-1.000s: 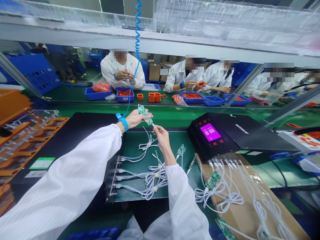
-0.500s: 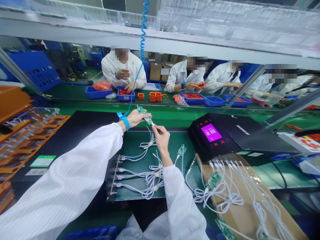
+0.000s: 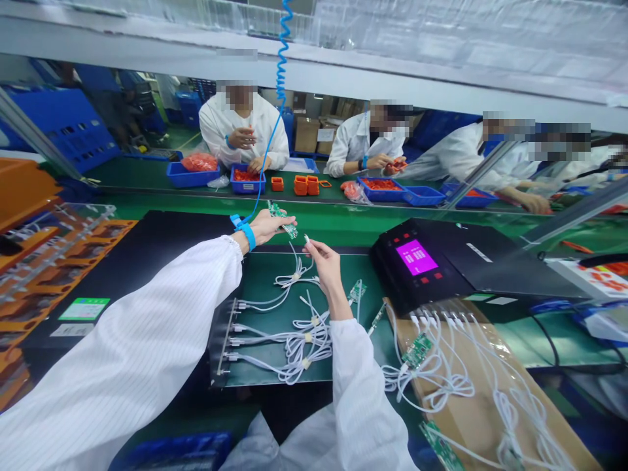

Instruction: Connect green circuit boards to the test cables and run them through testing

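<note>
My left hand (image 3: 266,229), with a blue strap at the wrist, is closed on a green circuit board (image 3: 289,229) held up over the bench. Just right of the board, my right hand (image 3: 324,261) pinches the white plug (image 3: 307,239) of a USB cable. A small gap separates plug and board. Bundled white cables (image 3: 307,340) lie below my hands, running from a black box's metal connector panel (image 3: 227,340). More circuit boards, including one at the right (image 3: 418,352), lie with white cables attached.
A black tester (image 3: 417,258) with a lit magenta screen stands at the right, beside cardboard (image 3: 471,418). At the left sits a large black box (image 3: 147,261) near orange racks (image 3: 93,255). A coiled blue cord (image 3: 282,65) hangs ahead. Across the bench, co-workers handle orange parts in blue bins (image 3: 248,186).
My right hand has drawn the white plug away from the circuit board, slightly to the right. My left hand still holds the board. A co-worker at the far right has reached forward.
</note>
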Tool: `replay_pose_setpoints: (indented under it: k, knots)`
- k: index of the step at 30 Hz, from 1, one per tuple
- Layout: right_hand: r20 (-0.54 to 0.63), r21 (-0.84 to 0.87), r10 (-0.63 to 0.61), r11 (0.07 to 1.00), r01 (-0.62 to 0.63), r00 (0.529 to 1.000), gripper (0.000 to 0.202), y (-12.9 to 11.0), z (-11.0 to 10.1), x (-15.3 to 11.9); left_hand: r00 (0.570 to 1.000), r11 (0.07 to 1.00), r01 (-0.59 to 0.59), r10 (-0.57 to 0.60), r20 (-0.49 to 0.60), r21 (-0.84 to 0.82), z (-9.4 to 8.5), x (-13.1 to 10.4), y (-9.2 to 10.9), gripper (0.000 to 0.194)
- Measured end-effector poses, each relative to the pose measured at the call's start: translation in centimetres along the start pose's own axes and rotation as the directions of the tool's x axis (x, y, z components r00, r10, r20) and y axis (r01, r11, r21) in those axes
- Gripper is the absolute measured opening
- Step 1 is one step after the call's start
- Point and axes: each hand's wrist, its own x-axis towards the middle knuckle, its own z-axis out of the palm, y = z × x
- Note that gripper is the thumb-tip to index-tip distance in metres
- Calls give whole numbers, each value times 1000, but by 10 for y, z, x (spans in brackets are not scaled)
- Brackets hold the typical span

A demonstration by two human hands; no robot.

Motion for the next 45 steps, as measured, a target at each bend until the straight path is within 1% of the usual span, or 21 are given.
replay_pose_setpoints:
  k: [3, 6, 11, 16, 20, 24, 31, 37, 42, 45]
  knots:
    - [3, 62, 65, 996, -65, 998, 49, 1, -9, 2, 1000, 1000, 5, -5, 16, 8, 0, 0, 0, 36]
    - [34, 72, 66, 995, -68, 997, 48, 1, -10, 1, 999, 1000, -10, 10, 30, -10, 2, -1, 0, 37]
    - [60, -8, 34, 999, -34, 998, 48, 2, 0, -1, 997, 999, -35, 37, 71, -36, 4, -4, 2, 37]
    - [40, -38, 24, 999, -22, 999, 49, 1, 11, -1, 991, 998, -60, 63, 118, -30, 6, -8, 3, 42]
    - [31, -43, 29, 999, -28, 999, 50, -1, 13, -2, 987, 996, -83, 88, 135, -46, 6, -8, 2, 43]
    - [29, -40, 42, 998, -41, 999, 53, -3, 12, -2, 980, 994, -101, 106, 167, -41, 6, -6, 1, 47]
    - [99, 6, 84, 996, -85, 992, 48, -6, 3, -3, 973, 991, -122, 109, 205, 54, 7, -8, 1, 49]
    - [103, 23, 76, 997, -79, 992, 48, -8, 5, -2, 972, 984, -152, 133, 191, 88, 8, -9, 1, 50]
    - [63, 8, 67, 998, -68, 996, 47, -8, 8, -1, 972, 982, -172, 157, 176, 73, 7, -7, -1, 51]
    - [62, -17, 65, 998, -64, 996, 47, -7, 6, -1, 971, 982, -175, 160, 177, 70, 6, -7, -1, 51]
